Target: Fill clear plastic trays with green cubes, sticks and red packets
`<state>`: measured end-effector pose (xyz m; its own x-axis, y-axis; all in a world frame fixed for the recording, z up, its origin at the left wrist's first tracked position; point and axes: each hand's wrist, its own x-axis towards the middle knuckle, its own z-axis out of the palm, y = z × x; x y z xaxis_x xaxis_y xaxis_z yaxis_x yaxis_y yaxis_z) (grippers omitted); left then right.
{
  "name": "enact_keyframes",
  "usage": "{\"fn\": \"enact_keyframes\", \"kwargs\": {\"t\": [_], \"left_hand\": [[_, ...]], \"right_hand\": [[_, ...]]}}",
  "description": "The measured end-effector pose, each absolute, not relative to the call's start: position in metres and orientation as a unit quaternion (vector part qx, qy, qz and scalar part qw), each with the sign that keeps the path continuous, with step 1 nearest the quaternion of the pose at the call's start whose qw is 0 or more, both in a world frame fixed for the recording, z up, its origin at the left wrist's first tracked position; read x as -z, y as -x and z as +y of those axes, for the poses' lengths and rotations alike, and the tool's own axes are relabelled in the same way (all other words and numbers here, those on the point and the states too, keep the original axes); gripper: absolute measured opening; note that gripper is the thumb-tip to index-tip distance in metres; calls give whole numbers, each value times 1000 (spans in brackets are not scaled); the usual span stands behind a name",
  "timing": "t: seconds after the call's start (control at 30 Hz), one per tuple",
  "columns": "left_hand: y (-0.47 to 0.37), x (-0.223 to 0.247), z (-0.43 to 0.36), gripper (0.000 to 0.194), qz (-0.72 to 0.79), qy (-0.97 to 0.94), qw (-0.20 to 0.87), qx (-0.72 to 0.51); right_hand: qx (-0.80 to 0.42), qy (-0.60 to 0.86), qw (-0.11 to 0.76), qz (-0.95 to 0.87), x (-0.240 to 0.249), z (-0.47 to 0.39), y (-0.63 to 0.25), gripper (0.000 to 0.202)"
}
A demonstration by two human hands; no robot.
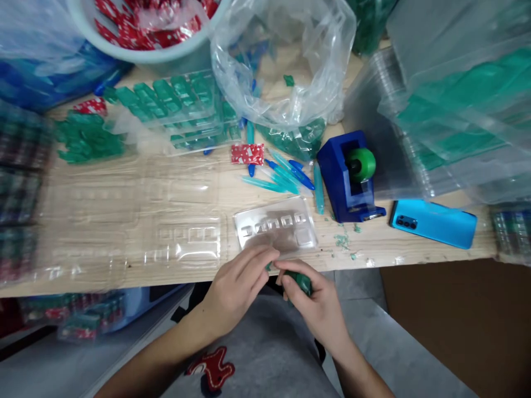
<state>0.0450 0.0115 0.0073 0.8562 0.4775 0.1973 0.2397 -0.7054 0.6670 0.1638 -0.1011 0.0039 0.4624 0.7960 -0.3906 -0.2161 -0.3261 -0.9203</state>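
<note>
Both my hands meet at the table's front edge, just below a clear plastic tray with small moulded pockets. In my right hand is a dark green piece, held between thumb and curled fingers. My left hand has its fingers pressed together, with a small bit of green at the fingertips, close to the right fingertips. Whether that bit belongs to the piece in my right hand is hidden. Behind the tray lie blue and teal pens and a red patterned packet.
A blue tape dispenser and a blue phone are on the right. Clear trays cover the left. Behind stand an open plastic bag, green pieces and a tub of red packets.
</note>
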Motion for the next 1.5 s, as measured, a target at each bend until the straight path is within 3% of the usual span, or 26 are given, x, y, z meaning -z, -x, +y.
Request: {"fn": "enact_keyframes", "kwargs": {"t": [0.2,0.37,0.5,0.63,0.73,0.83,1.03,1.13,1.23,1.37,1.5], "left_hand": [[-34,-5,6,33,216,-881,385,-170],[-36,-9,8,16,289,-801,488,-192],[-31,-8,20,9,354,-720,568,-186],[-24,9,40,14,363,-815,378,-248],[-27,25,51,16,284,-908,194,-240],[-30,33,55,15,217,-943,85,-237],[-17,34,50,27,135,-961,115,-212],[-12,31,47,36,158,-952,184,-188],[-15,30,49,33,213,-937,215,-175],[-25,29,54,21,218,-948,163,-167],[-30,28,57,21,203,-966,77,-140]], "right_hand": [[-441,681,538,-230,4,-95,-151,14],[-389,697,530,-286,2,-88,-150,21],[-427,697,527,-233,6,-87,-159,18],[-460,700,521,-164,15,-93,-166,20],[-469,692,529,-147,20,-98,-169,21],[-476,690,528,-136,23,-99,-169,22],[-504,653,559,-91,28,-98,-168,23],[-514,636,570,-80,30,-97,-169,23],[-517,627,578,-75,31,-97,-169,22],[-526,590,609,-65,33,-98,-169,19],[-537,547,639,-60,32,-97,-170,21]]}}
